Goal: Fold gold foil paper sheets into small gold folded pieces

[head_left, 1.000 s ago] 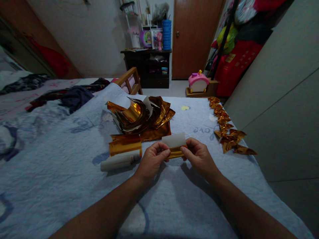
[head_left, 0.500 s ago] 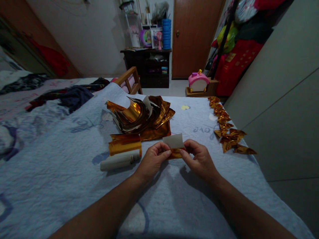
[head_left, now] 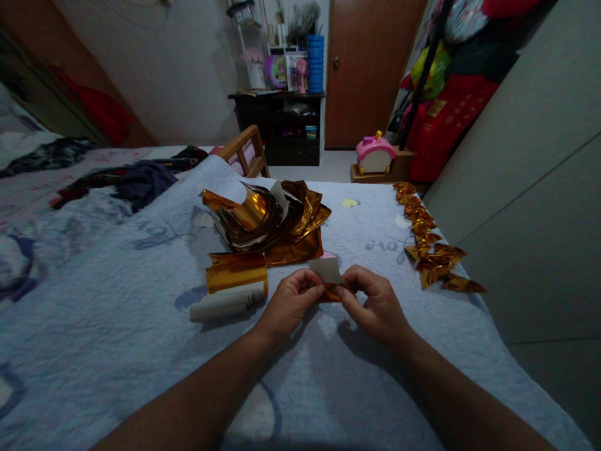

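Note:
Between my hands is a sheet of gold foil paper [head_left: 325, 270], its pale back upward and a gold fold along the near edge. My left hand [head_left: 295, 299] pinches the left end of that fold between thumb and fingers. At the other end, my right hand [head_left: 370, 299] pinches it the same way. Beyond them lies a curled stack of gold foil paper [head_left: 253, 213]. A gold sheet [head_left: 237, 272] and a grey-white roll [head_left: 228, 302] rest left of my left hand. Folded gold foil pieces [head_left: 434, 260] form a row at the right.
A blue quilted cover [head_left: 141, 363] spreads under everything. Dark clothes [head_left: 145, 181] lie at the left. Past the far edge stand a wooden chair [head_left: 251, 153], a dark cabinet [head_left: 282, 134] and a pink toy [head_left: 375, 153]. A pale cupboard [head_left: 539, 219] borders the right side.
My right hand has shifted slightly inward, and the paper's pale upper part has tilted and lowered a little. Both hands keep their pinch on it.

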Available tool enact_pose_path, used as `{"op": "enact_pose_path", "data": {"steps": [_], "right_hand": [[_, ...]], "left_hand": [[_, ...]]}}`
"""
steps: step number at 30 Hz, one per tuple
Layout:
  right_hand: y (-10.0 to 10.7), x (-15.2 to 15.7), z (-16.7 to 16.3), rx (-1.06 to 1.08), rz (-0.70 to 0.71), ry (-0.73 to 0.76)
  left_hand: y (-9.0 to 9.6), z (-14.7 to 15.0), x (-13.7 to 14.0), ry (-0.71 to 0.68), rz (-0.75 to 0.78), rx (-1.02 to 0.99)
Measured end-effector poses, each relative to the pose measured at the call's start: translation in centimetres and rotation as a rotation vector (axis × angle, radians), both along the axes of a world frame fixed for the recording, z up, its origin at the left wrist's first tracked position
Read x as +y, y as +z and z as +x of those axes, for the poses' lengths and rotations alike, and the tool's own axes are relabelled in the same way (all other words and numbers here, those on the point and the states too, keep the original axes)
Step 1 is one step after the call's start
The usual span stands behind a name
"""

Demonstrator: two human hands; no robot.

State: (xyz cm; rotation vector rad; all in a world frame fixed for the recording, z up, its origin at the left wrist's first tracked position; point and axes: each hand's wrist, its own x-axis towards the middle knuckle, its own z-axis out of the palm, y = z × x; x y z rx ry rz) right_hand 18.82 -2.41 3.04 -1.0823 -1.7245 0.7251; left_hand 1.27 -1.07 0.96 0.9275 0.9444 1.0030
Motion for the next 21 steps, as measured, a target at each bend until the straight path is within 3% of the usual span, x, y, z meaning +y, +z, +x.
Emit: {"op": "enact_pose_path", "data": {"steps": [21], "right_hand": [[-0.14,-0.10,0.29,-0.004,-0.010,0.006]], "left_hand": [[0.29,0.07,-0.21,0.004,0.008,-0.013]]}}
